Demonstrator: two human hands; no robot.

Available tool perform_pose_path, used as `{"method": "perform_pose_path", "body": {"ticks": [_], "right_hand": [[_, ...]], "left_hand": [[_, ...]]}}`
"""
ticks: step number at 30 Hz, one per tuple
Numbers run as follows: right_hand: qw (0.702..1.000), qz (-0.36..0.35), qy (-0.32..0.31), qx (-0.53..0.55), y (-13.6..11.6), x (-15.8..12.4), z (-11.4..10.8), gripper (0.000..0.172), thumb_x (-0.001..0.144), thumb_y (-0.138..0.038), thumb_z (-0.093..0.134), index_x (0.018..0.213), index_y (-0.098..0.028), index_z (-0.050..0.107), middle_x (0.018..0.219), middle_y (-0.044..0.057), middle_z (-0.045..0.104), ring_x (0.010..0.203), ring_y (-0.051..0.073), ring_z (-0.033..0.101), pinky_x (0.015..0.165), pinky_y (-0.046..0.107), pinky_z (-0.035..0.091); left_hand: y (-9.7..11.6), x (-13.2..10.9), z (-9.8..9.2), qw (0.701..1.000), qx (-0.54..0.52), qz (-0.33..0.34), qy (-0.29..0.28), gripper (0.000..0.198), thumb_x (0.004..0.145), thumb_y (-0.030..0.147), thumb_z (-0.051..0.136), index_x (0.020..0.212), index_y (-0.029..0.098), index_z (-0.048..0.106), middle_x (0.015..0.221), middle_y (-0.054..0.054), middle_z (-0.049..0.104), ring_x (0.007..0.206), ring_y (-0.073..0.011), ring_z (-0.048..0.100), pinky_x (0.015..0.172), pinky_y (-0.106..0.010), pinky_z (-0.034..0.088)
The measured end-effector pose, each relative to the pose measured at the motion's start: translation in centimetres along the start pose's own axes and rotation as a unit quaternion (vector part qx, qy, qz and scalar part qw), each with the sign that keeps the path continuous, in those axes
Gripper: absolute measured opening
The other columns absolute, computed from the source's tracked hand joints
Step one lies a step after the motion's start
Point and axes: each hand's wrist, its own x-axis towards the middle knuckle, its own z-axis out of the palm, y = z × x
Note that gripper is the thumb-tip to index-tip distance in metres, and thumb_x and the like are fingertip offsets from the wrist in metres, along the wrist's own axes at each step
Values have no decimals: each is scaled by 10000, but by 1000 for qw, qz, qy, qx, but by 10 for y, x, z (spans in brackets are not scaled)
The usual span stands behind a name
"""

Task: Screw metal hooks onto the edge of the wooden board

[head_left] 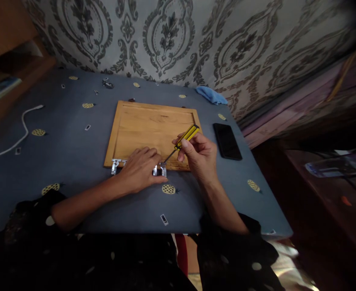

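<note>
A wall (168, 36) covered in pale paper with grey damask medallions is set behind a table (129, 214), whose matt blue-grey covering is printed with yellow pineapples and small word labels. A flat, rectangular wooden panel (153, 121) with a raised frame and visible grain is laid on the table's middle, before the person. Its near edge is covered by the left hand (138, 169), palm down, fingers loosely bent and thumb spread apart; whether anything is gripped by it cannot be told. By the right hand (200, 155), a screwdriver (184, 141) is grasped between thumb and fingers, its yellow-and-black handle tilted up and its thin shaft slanted down to the left. To the right of the panel, a glossy black phone (227, 141) is laid, with a crumpled blue cloth (211, 95) beyond it. The screwdriver's tip is brought to a shiny metal fitting (163, 170) at the near edge, beside the left thumb; a similar bracket (114, 166) is seen at the panel's near left corner.
</note>
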Motion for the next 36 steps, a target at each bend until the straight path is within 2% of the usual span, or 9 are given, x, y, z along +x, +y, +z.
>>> {"method": "perform_pose_path", "body": {"ticks": [11,18,22,26,31,36], "right_hand": [[1000,-4,9,-4,-2,-3,0,332,741,-498,849,828,-212,703,773,-10,750,396,45,528,395,196,470],[999,24,-46,-16,-5,-3,-7,352,786,-475,820,1037,-233,768,873,12,768,470,67,577,495,243,528],[999,10,-32,-19,-2,-1,-3,297,781,-479,824,941,-233,783,738,-18,730,451,71,565,471,234,510],[999,15,-19,-25,0,1,3,336,750,-520,836,887,-222,763,634,-42,659,441,82,562,453,231,502],[999,14,-17,-23,1,1,2,352,742,-525,839,879,-222,727,694,-39,668,450,68,562,453,221,504],[1000,13,-20,-12,2,-1,-1,313,763,-471,841,826,-222,663,772,-22,716,441,58,548,429,216,488]], "left_hand": [[0,0,1,1000,-6,-1,-1,461,859,557,734,1053,151,635,1072,-93,650,1049,-295,585,884,-404,445],[1,-1,0,1000,-8,-4,-2,451,855,546,741,1053,154,638,1063,-94,650,1042,-300,584,882,-410,447],[2,0,-3,1000,-10,-12,-15,448,858,535,744,1061,150,637,1071,-98,652,1058,-303,588,894,-413,447],[3,0,-2,1000,-11,-14,-8,430,868,536,730,1045,156,635,1068,-96,654,1061,-303,589,893,-415,449],[1,0,0,1000,0,-7,4,437,860,556,732,1040,170,634,1065,-94,662,1050,-299,598,890,-414,458],[1,0,-1,1000,-4,-11,-13,463,855,557,736,1062,157,631,1079,-94,656,1064,-301,591,895,-411,454]]}}
